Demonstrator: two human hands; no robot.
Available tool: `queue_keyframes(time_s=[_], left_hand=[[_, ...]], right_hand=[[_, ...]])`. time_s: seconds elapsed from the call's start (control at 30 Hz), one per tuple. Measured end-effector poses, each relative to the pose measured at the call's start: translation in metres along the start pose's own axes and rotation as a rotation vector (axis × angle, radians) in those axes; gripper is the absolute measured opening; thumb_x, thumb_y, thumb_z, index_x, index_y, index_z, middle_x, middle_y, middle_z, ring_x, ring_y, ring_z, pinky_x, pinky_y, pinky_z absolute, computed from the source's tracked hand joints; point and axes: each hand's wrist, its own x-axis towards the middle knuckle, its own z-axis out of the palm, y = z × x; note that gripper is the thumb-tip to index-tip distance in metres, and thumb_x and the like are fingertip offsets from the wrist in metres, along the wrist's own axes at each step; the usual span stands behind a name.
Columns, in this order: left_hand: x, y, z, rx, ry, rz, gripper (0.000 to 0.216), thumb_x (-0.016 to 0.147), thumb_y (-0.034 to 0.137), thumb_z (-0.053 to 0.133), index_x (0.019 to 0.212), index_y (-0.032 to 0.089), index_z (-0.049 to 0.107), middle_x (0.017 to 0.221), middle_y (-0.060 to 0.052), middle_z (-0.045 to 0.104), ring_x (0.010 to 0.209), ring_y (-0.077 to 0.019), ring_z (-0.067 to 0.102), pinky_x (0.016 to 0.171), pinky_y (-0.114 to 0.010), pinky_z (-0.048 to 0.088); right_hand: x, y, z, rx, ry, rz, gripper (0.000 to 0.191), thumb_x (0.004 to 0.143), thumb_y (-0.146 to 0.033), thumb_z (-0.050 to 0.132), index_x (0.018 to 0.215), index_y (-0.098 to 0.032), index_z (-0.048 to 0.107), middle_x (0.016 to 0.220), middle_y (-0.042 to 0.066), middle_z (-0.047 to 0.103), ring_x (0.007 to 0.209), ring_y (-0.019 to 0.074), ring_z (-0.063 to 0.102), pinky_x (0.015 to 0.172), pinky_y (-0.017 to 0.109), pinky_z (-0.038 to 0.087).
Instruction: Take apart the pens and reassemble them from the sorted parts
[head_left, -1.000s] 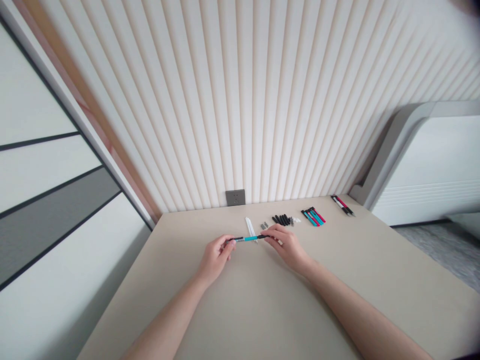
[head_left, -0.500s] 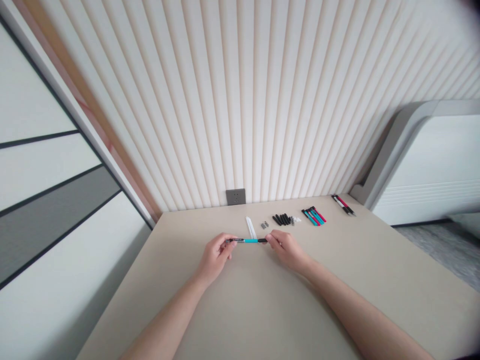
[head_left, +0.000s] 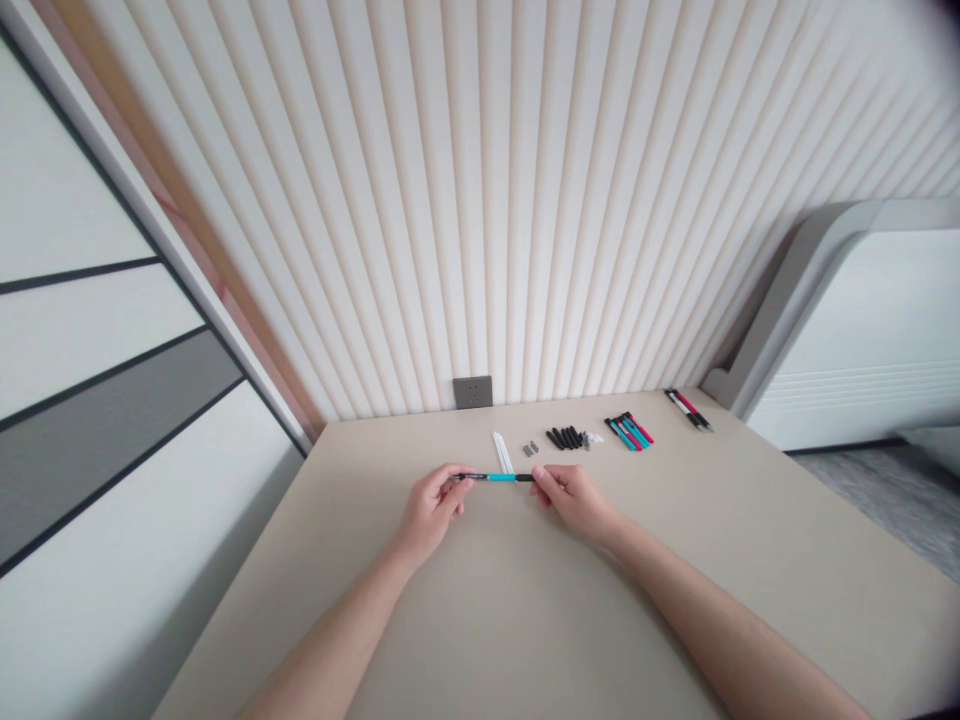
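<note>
A pen (head_left: 501, 478) with a turquoise barrel and black ends is held level above the table between my two hands. My left hand (head_left: 435, 498) pinches its black clip end with thumb and fingers. On the other side, my right hand (head_left: 566, 494) is closed on the black grip end; the tip is hidden by the fingers. Just behind the pen lie several thin white refills (head_left: 502, 452). To their right are small grey metal parts (head_left: 530, 449), then a row of black grips (head_left: 564, 438) with small whitish pieces (head_left: 592, 439) beside it.
Several turquoise and red pen barrels (head_left: 630, 432) lie farther right on the beige table (head_left: 480, 610). Pens (head_left: 688, 410) with black grips rest near the back right corner. A dark socket (head_left: 472, 392) sits on the ribbed wall behind. A white cabinet (head_left: 112, 480) stands at the left.
My right hand has shifted slightly along the black grip, its fingers re-curled. The pen stays between both hands, nearly in the same place.
</note>
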Motion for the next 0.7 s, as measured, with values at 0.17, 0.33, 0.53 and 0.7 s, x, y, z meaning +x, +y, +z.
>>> queue_keyframes(time_s=[0.17, 0.33, 0.53, 0.7], left_hand=[[0.0011, 0.0003, 0.0011, -0.034, 0.041, -0.01, 0.036, 0.086, 0.048, 0.057, 0.1, 0.016, 0.063, 0.071, -0.002, 0.064, 0.05, -0.0091, 0.049, 0.045, -0.019, 0.038], [0.0018, -0.0006, 0.0016, -0.054, 0.05, -0.016, 0.037, 0.085, 0.049, 0.057, 0.101, 0.016, 0.062, 0.076, -0.003, 0.066, 0.05, -0.0089, 0.049, 0.044, -0.019, 0.037], [-0.0003, 0.0008, 0.0006, -0.008, 0.012, 0.008, 0.034, 0.087, 0.046, 0.057, 0.1, 0.016, 0.064, 0.054, 0.004, 0.054, 0.048, -0.0097, 0.046, 0.048, -0.02, 0.038], [0.0004, 0.0005, 0.0016, -0.024, 0.033, -0.003, 0.035, 0.086, 0.048, 0.057, 0.101, 0.017, 0.064, 0.057, 0.003, 0.056, 0.05, -0.0104, 0.048, 0.046, -0.02, 0.037]], right_hand=[[0.0005, -0.0002, 0.0007, 0.005, -0.001, -0.047, 0.05, 0.094, -0.054, 0.038, 0.089, -0.016, 0.069, 0.064, 0.001, 0.059, 0.057, 0.0128, 0.051, 0.055, 0.024, 0.04], [0.0012, -0.0052, -0.0026, -0.04, 0.097, -0.139, 0.036, 0.087, -0.047, 0.054, 0.108, -0.019, 0.065, 0.073, 0.0, 0.061, 0.065, 0.0135, 0.052, 0.062, 0.025, 0.043], [0.0007, 0.0012, 0.0002, 0.006, 0.026, 0.002, 0.059, 0.096, -0.055, 0.032, 0.069, -0.015, 0.066, 0.061, 0.003, 0.062, 0.056, 0.0137, 0.054, 0.057, 0.025, 0.042], [0.0015, -0.0014, -0.001, -0.007, 0.06, -0.119, 0.042, 0.089, -0.051, 0.05, 0.111, -0.018, 0.065, 0.077, 0.002, 0.063, 0.065, 0.0139, 0.055, 0.062, 0.025, 0.044]])
